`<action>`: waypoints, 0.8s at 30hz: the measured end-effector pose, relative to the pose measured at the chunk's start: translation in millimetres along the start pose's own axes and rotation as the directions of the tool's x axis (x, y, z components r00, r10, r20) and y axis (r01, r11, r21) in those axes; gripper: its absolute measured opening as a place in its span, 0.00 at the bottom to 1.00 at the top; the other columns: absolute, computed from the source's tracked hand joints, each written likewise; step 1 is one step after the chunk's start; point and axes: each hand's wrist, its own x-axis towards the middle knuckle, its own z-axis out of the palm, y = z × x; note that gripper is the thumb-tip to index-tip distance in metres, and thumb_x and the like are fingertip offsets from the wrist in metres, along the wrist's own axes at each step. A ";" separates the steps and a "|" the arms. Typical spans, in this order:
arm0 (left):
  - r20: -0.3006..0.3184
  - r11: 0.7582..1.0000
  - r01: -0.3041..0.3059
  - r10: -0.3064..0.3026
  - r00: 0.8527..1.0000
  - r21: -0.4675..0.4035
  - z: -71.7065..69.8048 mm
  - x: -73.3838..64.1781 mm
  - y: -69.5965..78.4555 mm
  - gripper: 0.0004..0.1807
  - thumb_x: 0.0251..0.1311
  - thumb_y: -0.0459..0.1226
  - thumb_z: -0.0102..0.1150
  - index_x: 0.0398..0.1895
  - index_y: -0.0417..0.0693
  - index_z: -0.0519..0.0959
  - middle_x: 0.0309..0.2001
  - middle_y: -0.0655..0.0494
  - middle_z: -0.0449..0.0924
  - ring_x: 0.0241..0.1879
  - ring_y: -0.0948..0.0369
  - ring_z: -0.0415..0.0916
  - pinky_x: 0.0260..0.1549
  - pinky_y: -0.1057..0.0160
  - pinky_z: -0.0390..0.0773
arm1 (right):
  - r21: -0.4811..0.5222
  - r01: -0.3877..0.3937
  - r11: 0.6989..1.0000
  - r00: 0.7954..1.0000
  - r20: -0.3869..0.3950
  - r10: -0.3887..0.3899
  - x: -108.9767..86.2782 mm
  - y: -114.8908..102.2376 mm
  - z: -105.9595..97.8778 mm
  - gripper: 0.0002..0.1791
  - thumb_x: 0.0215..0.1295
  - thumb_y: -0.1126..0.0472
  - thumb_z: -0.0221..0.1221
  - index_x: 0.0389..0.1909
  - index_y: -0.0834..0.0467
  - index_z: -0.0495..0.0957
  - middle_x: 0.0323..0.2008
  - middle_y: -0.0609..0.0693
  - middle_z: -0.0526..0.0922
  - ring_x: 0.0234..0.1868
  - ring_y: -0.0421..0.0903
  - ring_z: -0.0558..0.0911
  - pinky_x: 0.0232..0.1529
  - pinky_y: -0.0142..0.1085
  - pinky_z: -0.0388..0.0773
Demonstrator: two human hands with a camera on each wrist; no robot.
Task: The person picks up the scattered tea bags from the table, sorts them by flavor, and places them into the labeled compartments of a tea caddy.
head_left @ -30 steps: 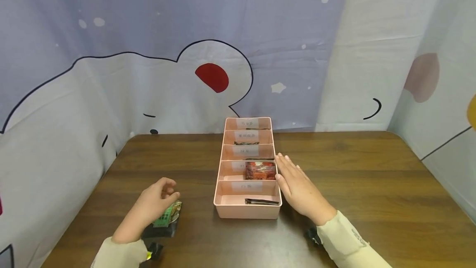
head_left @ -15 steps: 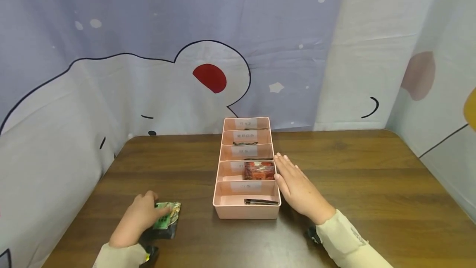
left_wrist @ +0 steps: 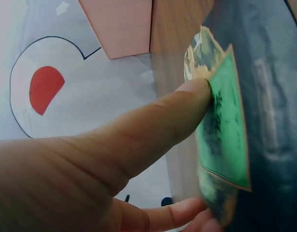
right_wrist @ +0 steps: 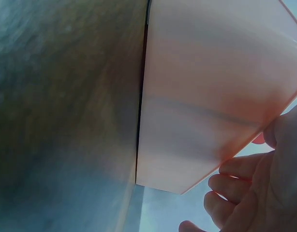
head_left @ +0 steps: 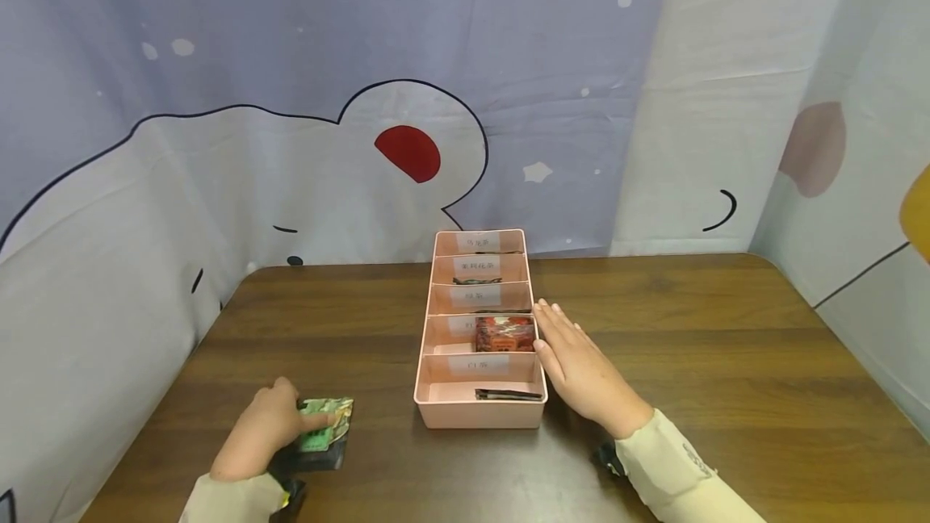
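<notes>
A green-labelled tea sachet (head_left: 320,424) with a golden picture lies at the left of the table, on top of a dark packet (head_left: 320,458). My left hand (head_left: 265,426) takes it between the thumb, laid across its face, and fingertips at the far edge, as the left wrist view shows. The pink divided box (head_left: 481,414) stands at the middle, a labelled paper strip in each compartment. Alongside its right wall rests my right hand (head_left: 584,370), fingers straight and near the rim. A red tea packet (head_left: 504,334) sits in the second compartment from the front.
Thin dark sachets lie in the other compartments, one of them a dark sachet (head_left: 508,395) at the front. A black packet (head_left: 289,499) is partly under the left sleeve, another small black packet (head_left: 609,458) beside the right sleeve. A patterned curtain (head_left: 327,184) hangs behind the table (head_left: 385,345).
My left hand has moved left and down onto the green-labelled sachet, and the thumb now lies across it. The right hand stays against the box; the view shifts slightly.
</notes>
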 end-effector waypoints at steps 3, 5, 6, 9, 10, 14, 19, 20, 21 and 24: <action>-0.009 0.999 -0.026 0.026 1.000 -0.032 -0.7 1.5 -2.0 0.42 0.53 0.58 0.73 0.44 0.23 0.73 0.39 0.37 0.78 0.35 0.50 0.75 0.39 0.48 0.79 | 0.001 0.000 1.000 1.000 -0.001 0.000 -0.1 -0.2 -0.2 0.30 0.83 0.53 0.43 0.78 0.64 0.56 0.78 0.58 0.58 0.78 0.59 0.55 0.73 0.61 0.57; -0.012 0.998 -0.041 0.041 0.999 -0.050 -1.4 2.2 -2.5 0.37 0.55 0.56 0.73 0.40 0.27 0.74 0.38 0.40 0.79 0.35 0.51 0.75 0.39 0.49 0.79 | 0.001 0.001 1.000 1.000 0.000 -0.001 -0.3 -0.6 -0.6 0.30 0.83 0.53 0.43 0.78 0.64 0.56 0.78 0.58 0.58 0.78 0.58 0.55 0.73 0.61 0.57; -0.015 0.997 -0.051 0.051 0.999 -0.055 -1.9 3.3 -2.7 0.34 0.56 0.54 0.73 0.39 0.29 0.74 0.39 0.41 0.79 0.36 0.51 0.75 0.39 0.49 0.79 | 0.002 0.001 1.000 1.000 -0.001 -0.001 -0.3 -0.6 -0.7 0.30 0.83 0.53 0.43 0.78 0.64 0.56 0.78 0.58 0.58 0.78 0.58 0.55 0.73 0.61 0.57; -0.018 0.994 -0.067 0.066 0.998 -0.089 -3.0 6.0 -3.2 0.29 0.58 0.51 0.73 0.37 0.32 0.73 0.39 0.41 0.78 0.38 0.50 0.74 0.41 0.48 0.78 | 0.001 0.004 1.000 1.000 -0.003 -0.004 -0.5 -0.9 -0.8 0.30 0.83 0.53 0.43 0.78 0.64 0.56 0.78 0.58 0.58 0.78 0.58 0.55 0.72 0.61 0.57; -0.019 0.992 -0.074 0.073 0.997 -0.104 -3.3 7.3 -3.5 0.29 0.58 0.50 0.72 0.38 0.33 0.72 0.39 0.42 0.77 0.37 0.50 0.74 0.41 0.48 0.77 | 0.002 0.003 1.000 1.000 -0.002 -0.003 -0.3 -0.7 -0.8 0.30 0.83 0.53 0.43 0.78 0.64 0.56 0.78 0.58 0.58 0.78 0.58 0.55 0.73 0.61 0.57; -0.026 0.979 -0.093 0.090 0.996 -0.181 -4.5 12.6 -4.6 0.27 0.60 0.46 0.71 0.44 0.30 0.73 0.37 0.45 0.75 0.37 0.52 0.73 0.39 0.50 0.76 | 0.005 0.005 1.000 1.000 -0.006 -0.005 0.2 -0.4 -0.4 0.30 0.83 0.53 0.43 0.78 0.64 0.57 0.77 0.59 0.58 0.78 0.58 0.56 0.73 0.61 0.57; -0.068 0.960 -0.117 0.103 0.992 -0.253 -4.6 19.4 -4.8 0.22 0.62 0.40 0.68 0.49 0.31 0.73 0.39 0.44 0.76 0.38 0.53 0.73 0.37 0.54 0.75 | 0.006 0.008 1.000 1.000 -0.010 -0.008 0.2 -1.3 -0.8 0.30 0.83 0.54 0.43 0.77 0.64 0.57 0.77 0.59 0.58 0.78 0.59 0.56 0.72 0.62 0.58; -0.078 0.957 -0.125 0.108 0.991 -0.261 -4.5 20.7 -4.7 0.22 0.62 0.39 0.68 0.50 0.31 0.73 0.40 0.43 0.76 0.38 0.52 0.73 0.36 0.54 0.75 | 0.006 0.007 1.000 1.000 -0.010 -0.007 0.1 -1.3 -0.8 0.30 0.83 0.54 0.43 0.77 0.64 0.57 0.77 0.59 0.59 0.78 0.59 0.56 0.72 0.62 0.58; -0.088 0.955 -0.130 0.110 0.990 -0.268 -4.5 22.0 -4.6 0.22 0.63 0.39 0.67 0.51 0.31 0.73 0.41 0.42 0.77 0.39 0.52 0.74 0.37 0.54 0.75 | 0.005 0.008 1.000 1.000 -0.011 -0.008 0.1 -1.2 -0.7 0.30 0.83 0.54 0.43 0.77 0.64 0.57 0.77 0.59 0.59 0.78 0.59 0.56 0.72 0.62 0.58; -0.119 0.945 -0.151 0.121 0.986 -0.291 -5.1 24.8 -2.5 0.21 0.65 0.38 0.66 0.54 0.32 0.73 0.42 0.41 0.78 0.40 0.52 0.75 0.37 0.53 0.76 | 0.006 0.007 1.000 1.000 -0.011 -0.007 0.1 -0.8 -0.1 0.30 0.83 0.54 0.44 0.77 0.64 0.57 0.77 0.60 0.59 0.77 0.60 0.56 0.72 0.62 0.58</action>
